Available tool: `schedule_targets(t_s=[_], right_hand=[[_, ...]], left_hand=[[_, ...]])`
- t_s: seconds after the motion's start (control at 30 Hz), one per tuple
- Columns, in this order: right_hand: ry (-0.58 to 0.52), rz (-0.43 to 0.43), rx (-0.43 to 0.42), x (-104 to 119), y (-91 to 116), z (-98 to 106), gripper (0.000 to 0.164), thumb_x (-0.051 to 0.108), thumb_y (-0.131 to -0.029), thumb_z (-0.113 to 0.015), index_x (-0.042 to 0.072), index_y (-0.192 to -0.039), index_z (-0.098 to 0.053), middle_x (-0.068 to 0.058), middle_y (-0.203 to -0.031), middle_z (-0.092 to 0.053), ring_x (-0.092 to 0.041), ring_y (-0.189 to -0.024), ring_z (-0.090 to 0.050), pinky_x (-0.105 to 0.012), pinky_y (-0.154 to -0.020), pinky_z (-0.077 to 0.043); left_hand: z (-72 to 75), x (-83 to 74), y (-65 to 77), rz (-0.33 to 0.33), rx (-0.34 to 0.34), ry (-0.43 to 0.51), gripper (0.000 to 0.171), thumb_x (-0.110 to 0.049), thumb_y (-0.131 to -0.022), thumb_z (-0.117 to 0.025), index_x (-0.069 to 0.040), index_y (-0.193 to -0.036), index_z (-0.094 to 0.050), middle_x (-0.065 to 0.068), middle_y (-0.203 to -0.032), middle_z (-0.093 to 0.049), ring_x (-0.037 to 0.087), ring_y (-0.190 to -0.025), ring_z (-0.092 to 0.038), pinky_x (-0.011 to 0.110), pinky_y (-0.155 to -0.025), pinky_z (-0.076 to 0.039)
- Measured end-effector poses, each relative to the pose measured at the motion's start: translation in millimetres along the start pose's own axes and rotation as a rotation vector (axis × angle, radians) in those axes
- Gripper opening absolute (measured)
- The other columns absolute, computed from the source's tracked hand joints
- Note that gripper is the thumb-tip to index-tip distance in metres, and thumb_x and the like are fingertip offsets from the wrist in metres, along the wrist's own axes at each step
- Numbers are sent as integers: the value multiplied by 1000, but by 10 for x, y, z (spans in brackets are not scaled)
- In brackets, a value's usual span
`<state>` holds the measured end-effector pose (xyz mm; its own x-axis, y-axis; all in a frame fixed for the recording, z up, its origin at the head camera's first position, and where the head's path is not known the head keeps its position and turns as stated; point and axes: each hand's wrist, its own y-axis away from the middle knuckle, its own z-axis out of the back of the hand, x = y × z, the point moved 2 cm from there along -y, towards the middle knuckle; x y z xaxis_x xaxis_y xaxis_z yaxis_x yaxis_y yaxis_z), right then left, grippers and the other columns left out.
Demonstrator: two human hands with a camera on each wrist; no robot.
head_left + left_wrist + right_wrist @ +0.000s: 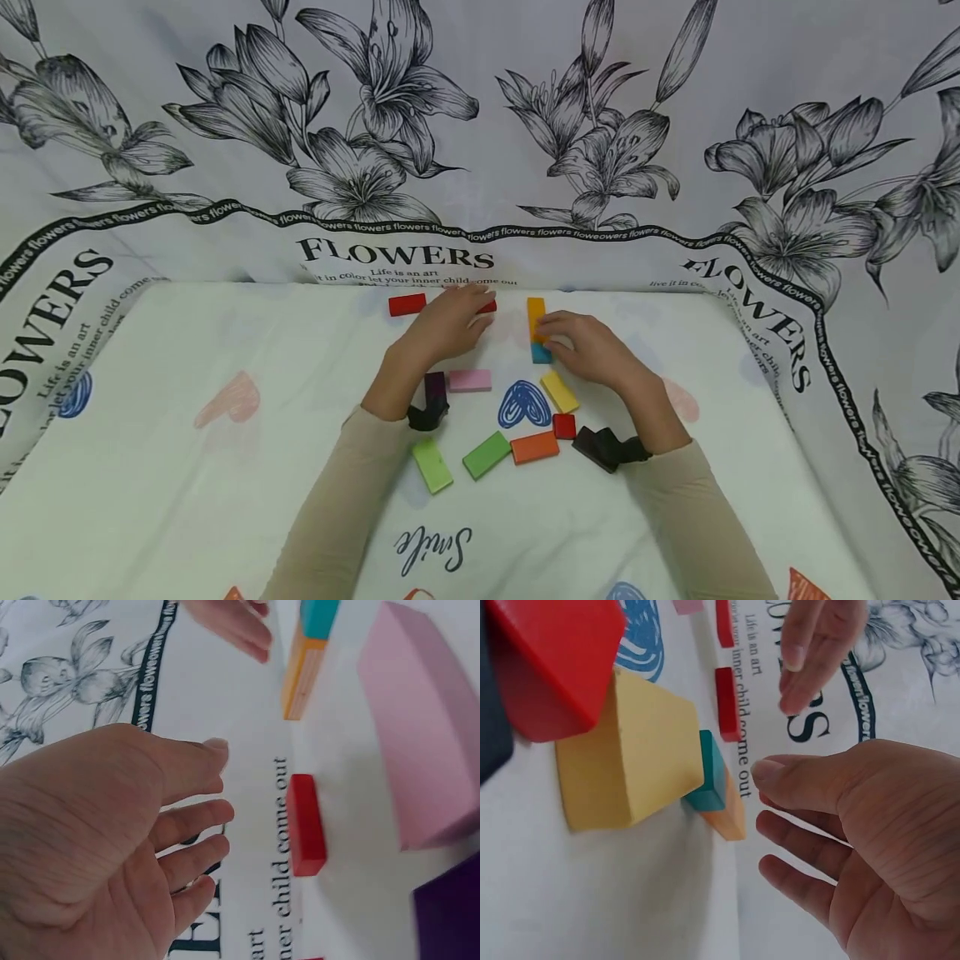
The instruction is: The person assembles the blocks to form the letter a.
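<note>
Orange-yellow, smooth-faced rectangular block and teal rectangular block lie end to end, touching, near the far edge of the white cloth top, right of centre; their material cannot be told. To the left, a red rectangular block shows partly behind the left hand, with a second red bar-shaped block farther left; a yellow rectangular block lies just nearer than the teal one. For good handling, the orange-yellow block would best be taken lightly by its long sides, between thumb and fingertips, and moved along its own line so that the teal neighbour is not knocked askew; the wrist should stay high enough to clear the yellow block. The right hand hangs just beside the orange-yellow and teal pair, thumb and fingers parted in a relaxed curve, gripping nothing and apparently touching neither. The left hand is likewise loosely spread and empty, its fingertips apart from the nearby red block.
</note>
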<state>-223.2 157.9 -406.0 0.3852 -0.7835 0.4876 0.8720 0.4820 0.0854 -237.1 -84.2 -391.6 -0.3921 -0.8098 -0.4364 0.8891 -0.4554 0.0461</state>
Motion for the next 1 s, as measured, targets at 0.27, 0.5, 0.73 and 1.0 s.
schedule_targets(t_s=[0.27,0.5,0.73,1.0], right_hand=[[-27,77,64,-21,-22,-22,35,11,-105,-63,10,-139,-70,-12,-162,-52,-37,-155,-44,-56,-126,-38],[-14,61,105,-74,-7,-58,40,16,-105,-65,10,-145,-66,-10,-165,-49,-37,-156,-42,-57,-126,-36],[0,74,89,-93,-17,-104,42,17,-101,-72,11,-143,-67,-10,-162,-54,-37,-154,-46,-57,-126,-38],[11,50,94,-92,-26,-113,43,19,-100,-73,12,-142,-68,-8,-161,-55,-36,-154,-46,-57,-126,-37]], left_hand=[[149,12,51,35,-38,3,50,-25,-108,-59,-8,-154,-54,13,-164,-50,34,-160,-37,50,-134,-24],[115,59,53,19,-40,20,49,-12,-106,-57,-8,-154,-55,12,-164,-50,34,-160,-37,49,-133,-26],[87,115,49,43,2,-1,49,-13,-106,-55,-10,-156,-53,12,-167,-47,35,-162,-33,51,-134,-24],[95,133,85,63,25,18,50,-16,-106,-57,-10,-156,-53,13,-167,-45,34,-162,-32,50,-134,-24]])
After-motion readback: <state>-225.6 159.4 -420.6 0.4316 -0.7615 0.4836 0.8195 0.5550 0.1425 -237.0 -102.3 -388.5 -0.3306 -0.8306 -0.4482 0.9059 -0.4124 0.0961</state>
